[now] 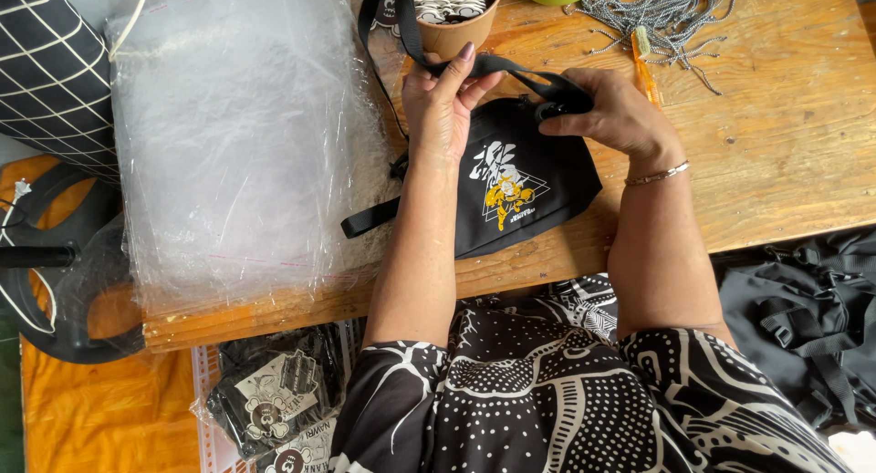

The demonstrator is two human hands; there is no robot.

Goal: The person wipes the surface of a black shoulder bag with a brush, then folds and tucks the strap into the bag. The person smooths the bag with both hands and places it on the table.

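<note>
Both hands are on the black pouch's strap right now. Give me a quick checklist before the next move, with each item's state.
1. Left hand has the strap pinched: ok.
2. Right hand is on the strap at the pouch's top edge: ok; whether it holds a buckle there, cannot tell.
3. Black pouch lies fully on the wooden table: not ok, its lower edge overhangs the front.
4. Strap clear of the paper cup: not ok, it runs against the cup.
5. Stack of clear plastic bags beside the pouch: ok.
6. Strap's loose end free of snags: cannot tell.
</note>
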